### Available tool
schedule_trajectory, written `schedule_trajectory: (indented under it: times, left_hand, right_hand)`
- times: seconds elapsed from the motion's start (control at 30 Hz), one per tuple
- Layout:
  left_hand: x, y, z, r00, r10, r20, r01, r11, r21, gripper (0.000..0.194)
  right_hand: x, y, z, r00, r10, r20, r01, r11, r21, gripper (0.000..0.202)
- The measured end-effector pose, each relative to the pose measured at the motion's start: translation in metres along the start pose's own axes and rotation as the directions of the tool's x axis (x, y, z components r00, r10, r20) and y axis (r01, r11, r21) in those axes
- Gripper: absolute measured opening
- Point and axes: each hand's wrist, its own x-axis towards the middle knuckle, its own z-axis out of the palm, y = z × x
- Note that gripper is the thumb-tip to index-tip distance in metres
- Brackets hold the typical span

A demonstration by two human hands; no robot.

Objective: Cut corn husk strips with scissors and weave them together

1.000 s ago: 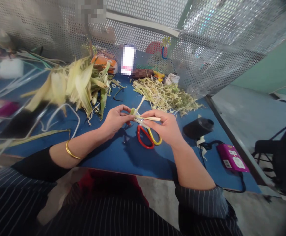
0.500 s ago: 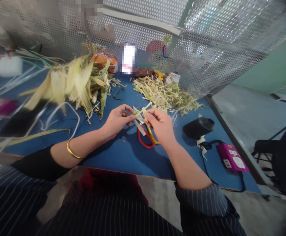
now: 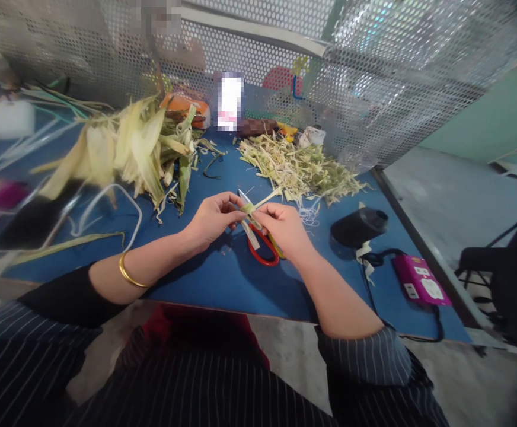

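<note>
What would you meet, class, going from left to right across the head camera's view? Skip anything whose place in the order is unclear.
White container, bundle of dried husks, left hand pinching pale strips, right hand, black cylinder, magenta box, black chair.

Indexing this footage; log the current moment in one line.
left hand: pinching plant strips | right hand: pinching them too | scissors: on blue table | shredded pile: beyond hands

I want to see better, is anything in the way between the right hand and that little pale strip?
Nothing visible is: the right hand pinches the pale strip together with the left hand. The scissors lie underneath, not between.
</note>
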Motion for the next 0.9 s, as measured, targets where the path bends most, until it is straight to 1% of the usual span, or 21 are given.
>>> schedule_trajectory:
  times: [0.1,0.17,0.23,0.3,0.37,0.43,0.5,0.57,0.63,0.77,0.83,0.9]
  left_hand:
    - [-0.002,0.002,0.001,1.0,0.006,0.007,-0.006,0.999,0.033,0.016]
    - [-0.003,0.004,0.002,1.0,-0.019,-0.008,0.019,0.998,0.052,0.02]
    - [-0.004,0.006,0.003,0.998,-0.058,-0.005,0.058,0.996,0.066,0.025]
    - [-0.004,0.007,0.002,0.996,-0.075,0.045,0.07,0.993,0.099,0.021]
    - [-0.004,0.006,0.001,0.992,-0.067,0.106,0.05,0.986,0.156,0.015]
    - [-0.004,0.005,0.0,0.988,-0.058,0.143,0.025,0.975,0.221,0.014]
    - [-0.004,0.004,-0.001,0.985,-0.07,0.156,0.025,0.961,0.276,0.016]
    - [-0.004,0.004,-0.001,0.979,-0.093,0.181,0.032,0.949,0.314,0.016]
    - [-0.006,0.006,0.0,0.967,-0.132,0.216,0.052,0.938,0.342,0.016]
    - [-0.008,0.008,0.001,0.93,-0.201,0.309,0.075,0.923,0.376,0.014]
    - [-0.007,0.009,0.0,0.912,-0.209,0.353,0.069,0.926,0.371,0.014]
    - [-0.007,0.011,-0.001,0.906,-0.204,0.372,0.065,0.934,0.352,0.015]
  right_hand:
    - [0.0,0.001,0.002,1.0,0.0,0.005,-0.001,0.999,0.044,0.021]
    - [-0.001,0.0,0.004,0.999,-0.009,-0.034,0.012,0.996,0.088,0.016]
    - [-0.002,0.0,0.004,0.995,-0.047,-0.088,0.055,0.995,0.084,0.018]
    - [-0.004,-0.002,0.003,0.99,-0.103,-0.098,0.105,0.994,0.01,0.017]
    - [-0.004,-0.003,0.002,0.991,-0.126,-0.044,0.122,0.989,-0.078,0.013]
    - [-0.004,-0.003,-0.001,0.992,-0.123,0.012,0.123,0.981,-0.15,0.019]
    - [-0.003,-0.002,-0.002,0.989,-0.15,-0.002,0.146,0.967,-0.208,0.02]
    - [-0.002,-0.002,-0.003,0.982,-0.184,-0.05,0.169,0.959,-0.228,0.015]
    - [-0.001,-0.001,-0.004,0.98,-0.187,-0.071,0.169,0.964,-0.204,0.014]
    - [-0.003,-0.002,-0.004,0.981,-0.162,-0.103,0.148,0.98,-0.131,0.023]
    - [-0.003,-0.002,-0.003,0.978,-0.157,-0.134,0.148,0.986,-0.073,0.025]
    - [-0.002,-0.001,-0.003,0.974,-0.14,-0.179,0.145,0.989,0.014,0.026]
